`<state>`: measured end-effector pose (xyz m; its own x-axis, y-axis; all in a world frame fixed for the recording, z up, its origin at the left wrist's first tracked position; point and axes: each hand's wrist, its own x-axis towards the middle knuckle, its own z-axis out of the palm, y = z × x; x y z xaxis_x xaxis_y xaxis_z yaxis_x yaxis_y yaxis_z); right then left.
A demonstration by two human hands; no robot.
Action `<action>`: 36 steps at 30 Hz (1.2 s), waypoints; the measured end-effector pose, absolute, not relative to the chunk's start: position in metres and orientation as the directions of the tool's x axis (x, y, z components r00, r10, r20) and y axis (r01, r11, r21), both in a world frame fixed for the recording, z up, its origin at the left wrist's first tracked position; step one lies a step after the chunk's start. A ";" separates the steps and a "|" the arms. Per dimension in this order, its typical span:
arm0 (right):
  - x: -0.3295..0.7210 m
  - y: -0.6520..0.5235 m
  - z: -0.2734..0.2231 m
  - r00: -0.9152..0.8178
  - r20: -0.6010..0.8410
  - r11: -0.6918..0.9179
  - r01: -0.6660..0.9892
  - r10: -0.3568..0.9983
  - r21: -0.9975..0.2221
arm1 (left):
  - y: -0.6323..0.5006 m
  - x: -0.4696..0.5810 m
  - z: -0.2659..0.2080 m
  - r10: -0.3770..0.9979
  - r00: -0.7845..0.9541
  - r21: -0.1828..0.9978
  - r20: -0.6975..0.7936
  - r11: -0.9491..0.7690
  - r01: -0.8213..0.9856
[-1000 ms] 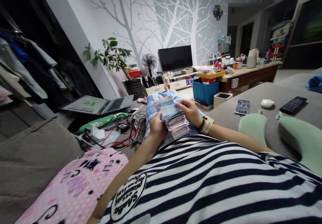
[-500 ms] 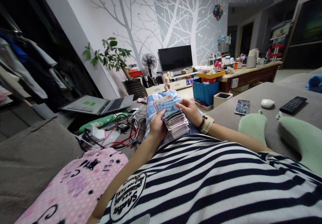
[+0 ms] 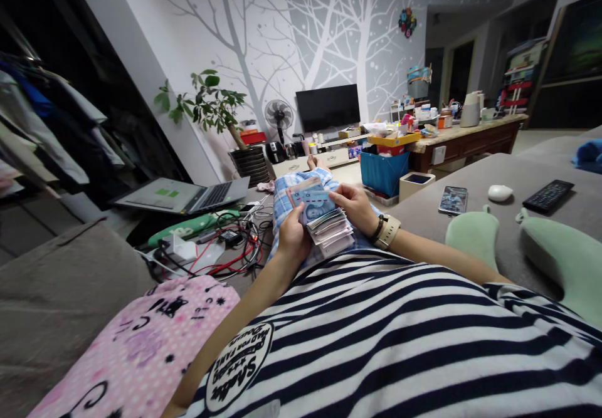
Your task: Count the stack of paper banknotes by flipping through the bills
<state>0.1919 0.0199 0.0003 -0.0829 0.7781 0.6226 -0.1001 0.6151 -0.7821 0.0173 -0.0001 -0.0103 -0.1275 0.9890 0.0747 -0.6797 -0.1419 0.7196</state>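
banknotes (image 3: 324,217), print too small to read, hide most of the left fingers (image 3: 300,209).

Shirt patch (image 3: 239,368) partly reads "FOR"

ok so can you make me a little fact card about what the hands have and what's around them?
Left hand: gripping the banknotes from the left side
Right hand: fingers at the right edge of the banknotes
Top note: blue
Right wrist: beige-strapped watch
On the left: open laptop, tangled cables
On the right: phone, black remote
Far wall: TV, fan
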 end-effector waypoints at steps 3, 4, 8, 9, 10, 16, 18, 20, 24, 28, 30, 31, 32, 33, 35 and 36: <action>0.192 0.019 0.001 -0.088 0.631 0.622 -0.108 0.771 -0.775 | 0.000 0.017 -0.010 0.990 -0.120 0.708 0.069 -0.134 -0.694; 0.192 0.019 0.001 -0.090 0.632 0.623 -0.113 0.770 -0.774 | 0.000 0.017 -0.010 0.991 -0.112 0.708 0.068 -0.127 -0.695; 0.191 0.018 0.000 -0.094 0.629 0.618 -0.121 0.772 -0.777 | 0.000 0.016 -0.010 0.992 -0.118 0.693 0.053 -0.121 -0.710; 0.191 0.019 0.000 -0.096 0.628 0.617 -0.123 0.772 -0.777 | 0.000 0.016 -0.010 0.991 -0.125 0.684 0.047 -0.123 -0.719; 0.190 0.019 -0.001 -0.096 0.629 0.617 -0.129 0.772 -0.776 | -0.001 0.016 -0.009 0.991 -0.131 0.676 0.040 -0.123 -0.726; 0.190 0.020 -0.002 -0.106 0.635 0.614 -0.178 0.765 -0.769 | 0.003 0.016 -0.012 0.989 -0.141 0.709 0.033 -0.123 -0.694; 0.190 0.020 -0.002 -0.113 0.640 0.616 -0.189 0.760 -0.765 | 0.006 0.013 -0.015 0.991 -0.122 0.731 0.059 -0.126 -0.670; 0.190 0.020 -0.002 -0.115 0.644 0.619 -0.192 0.757 -0.762 | 0.010 0.010 -0.019 0.992 -0.093 0.751 0.088 -0.128 -0.648; 0.189 0.021 -0.003 -0.114 0.634 0.612 -0.180 0.765 -0.770 | 0.012 0.007 -0.021 0.994 -0.071 0.770 0.085 -0.111 -0.628; 0.189 0.021 -0.003 -0.112 0.632 0.608 -0.191 0.766 -0.771 | 0.012 0.006 -0.020 0.995 -0.079 0.777 0.068 -0.102 -0.621; 0.189 0.021 -0.003 -0.112 0.627 0.604 -0.187 0.771 -0.775 | 0.011 0.007 -0.020 0.993 -0.091 0.778 0.080 -0.119 -0.616; 0.189 0.021 -0.003 -0.111 0.627 0.604 -0.186 0.771 -0.775 | 0.011 0.007 -0.020 0.991 -0.097 0.778 0.088 -0.129 -0.615; 0.189 0.021 -0.003 -0.111 0.630 0.606 -0.187 0.769 -0.773 | 0.011 0.006 -0.020 0.991 -0.101 0.777 0.093 -0.136 -0.614; 0.189 0.021 -0.003 -0.110 0.633 0.609 -0.191 0.766 -0.770 | 0.012 0.006 -0.021 0.990 -0.102 0.778 0.096 -0.139 -0.613; 0.188 0.021 -0.004 -0.107 0.639 0.614 -0.199 0.762 -0.764 | 0.013 0.006 -0.022 0.991 -0.088 0.783 0.098 -0.131 -0.608; 0.188 0.021 -0.004 -0.106 0.641 0.615 -0.201 0.760 -0.763 | 0.014 0.006 -0.024 0.992 -0.077 0.785 0.101 -0.127 -0.606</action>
<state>0.1881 0.0212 -0.0044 -0.1056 0.7604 0.6408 -0.2007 0.6148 -0.7627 0.0056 0.0140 -0.0238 -0.0767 0.9919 0.1012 -0.6063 -0.1270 0.7851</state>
